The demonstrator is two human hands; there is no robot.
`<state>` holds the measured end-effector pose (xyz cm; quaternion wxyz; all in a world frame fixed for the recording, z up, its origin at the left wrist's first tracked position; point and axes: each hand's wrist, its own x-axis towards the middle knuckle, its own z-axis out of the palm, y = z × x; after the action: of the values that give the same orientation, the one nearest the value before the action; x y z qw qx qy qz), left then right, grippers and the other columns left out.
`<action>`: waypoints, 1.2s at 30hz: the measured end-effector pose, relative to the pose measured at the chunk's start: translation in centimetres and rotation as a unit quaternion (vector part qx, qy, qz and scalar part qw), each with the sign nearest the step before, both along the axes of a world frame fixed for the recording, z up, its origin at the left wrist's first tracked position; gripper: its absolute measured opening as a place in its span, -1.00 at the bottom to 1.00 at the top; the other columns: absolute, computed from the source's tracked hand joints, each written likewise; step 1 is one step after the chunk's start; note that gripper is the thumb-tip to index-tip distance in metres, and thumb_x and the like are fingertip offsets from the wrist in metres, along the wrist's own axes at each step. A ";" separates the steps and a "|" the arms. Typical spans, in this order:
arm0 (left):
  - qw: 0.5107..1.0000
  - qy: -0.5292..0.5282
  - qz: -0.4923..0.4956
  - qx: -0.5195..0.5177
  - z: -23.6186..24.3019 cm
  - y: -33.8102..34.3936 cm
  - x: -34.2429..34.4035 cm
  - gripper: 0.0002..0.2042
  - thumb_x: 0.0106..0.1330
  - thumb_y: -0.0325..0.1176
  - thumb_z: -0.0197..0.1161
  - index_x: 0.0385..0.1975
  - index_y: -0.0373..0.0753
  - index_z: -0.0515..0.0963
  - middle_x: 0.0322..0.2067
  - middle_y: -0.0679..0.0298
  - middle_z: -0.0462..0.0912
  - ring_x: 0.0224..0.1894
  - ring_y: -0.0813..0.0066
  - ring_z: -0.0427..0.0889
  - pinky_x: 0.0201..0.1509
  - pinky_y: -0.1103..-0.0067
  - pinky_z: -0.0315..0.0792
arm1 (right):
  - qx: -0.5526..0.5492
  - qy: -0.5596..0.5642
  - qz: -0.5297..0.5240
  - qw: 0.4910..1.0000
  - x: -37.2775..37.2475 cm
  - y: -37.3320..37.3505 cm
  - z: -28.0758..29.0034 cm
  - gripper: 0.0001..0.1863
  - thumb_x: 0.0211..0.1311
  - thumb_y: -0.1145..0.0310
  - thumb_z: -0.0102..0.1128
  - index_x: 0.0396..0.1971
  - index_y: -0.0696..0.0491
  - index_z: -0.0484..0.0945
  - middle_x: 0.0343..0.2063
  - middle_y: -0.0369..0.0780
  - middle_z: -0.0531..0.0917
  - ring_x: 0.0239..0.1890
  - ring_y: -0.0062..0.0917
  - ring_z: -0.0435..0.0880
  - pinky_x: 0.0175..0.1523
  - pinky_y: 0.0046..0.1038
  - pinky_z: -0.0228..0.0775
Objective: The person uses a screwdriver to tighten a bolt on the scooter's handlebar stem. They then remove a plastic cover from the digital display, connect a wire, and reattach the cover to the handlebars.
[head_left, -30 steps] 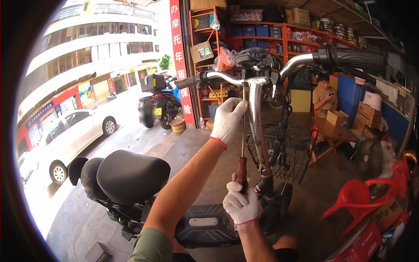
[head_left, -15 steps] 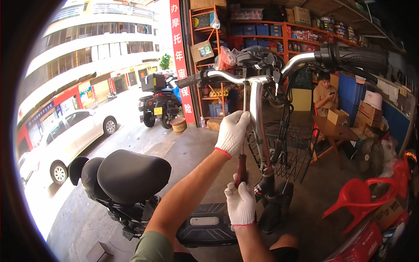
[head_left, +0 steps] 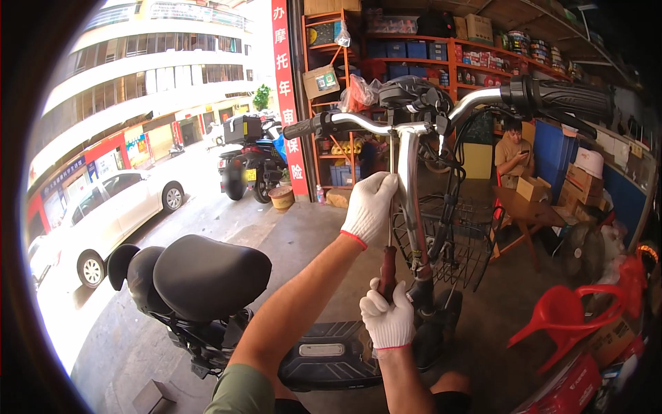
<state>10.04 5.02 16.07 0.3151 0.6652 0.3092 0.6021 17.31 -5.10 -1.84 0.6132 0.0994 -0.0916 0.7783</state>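
A long screwdriver with a dark red handle stands nearly upright, its shaft running up beside the silver steering stem of an electric scooter. Its tip reaches the underside of the chrome handlebar, where the contact is too small to make out. White-gloved, my left hand is closed around the shaft at mid-height, close against the stem. Below it my right hand, also gloved, has its fingers curled at the lower end of the handle. The glove hides the handle's butt.
The scooter's black seat and footboard lie below my arms. A wire basket sits beyond the stem. At right are a red plastic chair and a wooden table, with a seated person behind it.
My right hand has shifted slightly right, its fingers curling more, and the screwdriver's handle has swung a little right with it. My left hand stays around the shaft.
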 end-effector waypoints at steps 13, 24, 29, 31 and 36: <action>0.952 0.022 0.134 0.276 14.2 1.9 -2.8 -0.39 0.54 0.04 0.02 0.28 -0.43 0.46 0.14 -0.05 0.60 0.23 0.11 0.56 0.37 0.37 0.35 | 0.023 0.072 0.140 0.987 0.0 -0.1 1.1 -0.51 0.65 0.10 -0.10 0.13 0.27 0.47 -0.23 -0.11 0.62 -0.66 -0.74 0.30 -0.49 -0.64 0.13; 0.884 0.454 0.031 0.104 24.3 3.0 3.3 -0.19 0.34 0.40 0.14 0.39 -0.13 0.49 0.44 -0.03 0.37 0.55 0.02 0.17 0.63 0.23 -0.06 | 0.030 -0.026 -0.035 0.999 -0.8 -0.3 0.5 -0.60 0.47 0.29 0.27 0.19 0.10 0.46 -0.18 -0.25 0.64 -0.31 -0.52 0.55 -0.14 -0.43 0.36; 0.858 0.507 0.005 0.077 24.1 2.7 3.7 -0.24 0.27 0.17 0.39 0.42 -0.10 0.46 0.41 0.07 0.44 0.53 0.13 0.24 0.62 0.26 -0.03 | 0.035 -0.060 -0.062 0.996 -0.6 0.1 0.0 -0.60 0.45 0.33 0.30 0.21 0.03 0.47 -0.19 -0.28 0.66 -0.28 -0.52 0.58 -0.11 -0.43 0.38; 0.861 0.500 0.017 0.092 23.6 2.5 3.6 -0.25 0.28 0.13 0.37 0.42 -0.11 0.45 0.39 0.07 0.46 0.50 0.15 0.29 0.60 0.29 0.04 | 0.032 -0.065 -0.062 0.995 -0.4 0.4 -0.1 -0.61 0.44 0.32 0.30 0.19 0.03 0.48 -0.19 -0.27 0.66 -0.27 -0.52 0.58 -0.11 -0.44 0.38; 0.872 0.476 0.026 0.109 22.7 1.3 3.4 -0.28 0.30 0.06 0.33 0.43 -0.16 0.43 0.27 0.09 0.59 0.34 0.23 0.50 0.48 0.43 0.25 | 0.030 -0.063 -0.058 0.996 0.7 1.0 -0.4 -0.63 0.44 0.32 0.31 0.16 0.02 0.49 -0.18 -0.25 0.66 -0.27 -0.52 0.56 -0.11 -0.45 0.36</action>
<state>13.41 6.35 38.76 0.0396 0.8933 0.3711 0.2503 18.04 -4.06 -2.20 0.6468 0.0630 -0.1591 0.7432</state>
